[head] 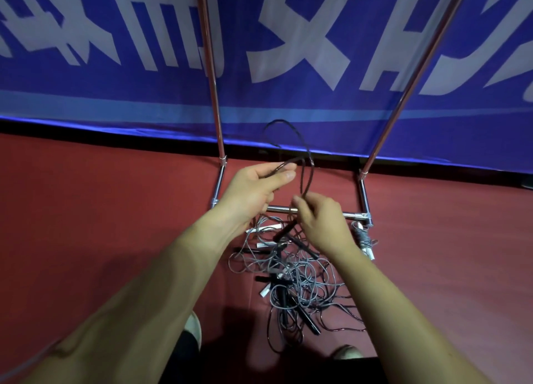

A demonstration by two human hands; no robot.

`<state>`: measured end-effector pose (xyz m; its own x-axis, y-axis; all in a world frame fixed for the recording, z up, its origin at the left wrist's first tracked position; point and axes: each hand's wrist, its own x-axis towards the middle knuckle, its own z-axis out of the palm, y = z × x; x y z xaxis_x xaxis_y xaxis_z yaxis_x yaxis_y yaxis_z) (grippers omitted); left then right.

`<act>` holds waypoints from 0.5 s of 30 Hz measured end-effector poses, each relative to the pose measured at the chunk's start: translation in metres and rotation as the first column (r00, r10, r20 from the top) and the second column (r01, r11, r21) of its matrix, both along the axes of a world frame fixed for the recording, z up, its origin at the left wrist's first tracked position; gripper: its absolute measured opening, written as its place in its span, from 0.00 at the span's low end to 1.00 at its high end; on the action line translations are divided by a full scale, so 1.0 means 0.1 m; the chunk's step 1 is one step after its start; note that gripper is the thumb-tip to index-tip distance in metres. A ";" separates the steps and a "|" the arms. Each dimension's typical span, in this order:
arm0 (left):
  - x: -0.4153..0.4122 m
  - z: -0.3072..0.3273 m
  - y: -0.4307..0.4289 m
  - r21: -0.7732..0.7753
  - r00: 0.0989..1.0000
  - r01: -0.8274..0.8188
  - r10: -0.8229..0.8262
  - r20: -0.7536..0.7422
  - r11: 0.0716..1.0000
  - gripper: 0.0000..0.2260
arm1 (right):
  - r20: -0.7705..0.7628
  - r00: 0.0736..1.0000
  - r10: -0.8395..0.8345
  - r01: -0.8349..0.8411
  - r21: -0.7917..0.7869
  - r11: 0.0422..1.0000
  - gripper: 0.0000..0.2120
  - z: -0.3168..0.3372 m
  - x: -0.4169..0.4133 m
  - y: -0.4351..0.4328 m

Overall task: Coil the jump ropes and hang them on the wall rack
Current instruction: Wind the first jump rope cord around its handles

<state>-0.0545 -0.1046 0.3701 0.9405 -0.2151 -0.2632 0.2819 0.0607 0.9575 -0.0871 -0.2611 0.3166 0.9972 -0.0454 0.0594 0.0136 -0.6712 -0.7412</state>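
View from my head, looking down at my 2 bare arms over a red floor (101, 210). My left hand (256, 190) is raised, its thumb and fingers curled round gathered loops of a dark jump rope (279, 120), and 1 loop stands up above it against a blue banner (115, 95). My right hand (323, 222) is just beside and a little lower, pinching the same rope. Below my hands lies a tangled pile of grey and dark ropes (291, 271) with their handles mixed in. It sits at the foot of a metal rack (215, 95) whose 2 poles rise out of view. 1 grey rope (364, 238) already lies bundled by the rack's right foot. The dark rope's lower end seems to run down toward the pile. If it is snagged there, pulling more length could drag other ropes up or tighten a knot. The standing loop could also slip off my left fingers and undo the coil if my pinch eases.
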 end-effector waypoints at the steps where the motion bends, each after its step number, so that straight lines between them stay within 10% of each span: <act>1: 0.01 -0.01 0.03 0.026 1.000 0.006 -0.007 0.004 1.000 0.12 | 0.017 1.000 -0.025 0.024 0.067 0.997 0.19 0.05 0.02 -0.01; 7: 0.02 -0.19 0.10 0.254 1.000 0.017 -0.020 0.010 0.967 0.17 | -0.127 0.987 -0.098 0.153 0.562 0.813 0.22 0.25 0.18 -0.24; 15: -0.02 -0.19 -0.03 0.224 0.998 -0.015 0.030 -0.061 0.975 0.10 | -0.034 0.993 -0.114 0.119 0.319 0.940 0.23 0.31 0.14 -0.15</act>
<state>-0.0569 -0.1073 0.3513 0.9241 -0.1233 -0.3617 0.3438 -0.1454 0.9277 -0.0735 -0.2757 0.3471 0.9845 -0.1755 0.0082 -0.0628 -0.3953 -0.9164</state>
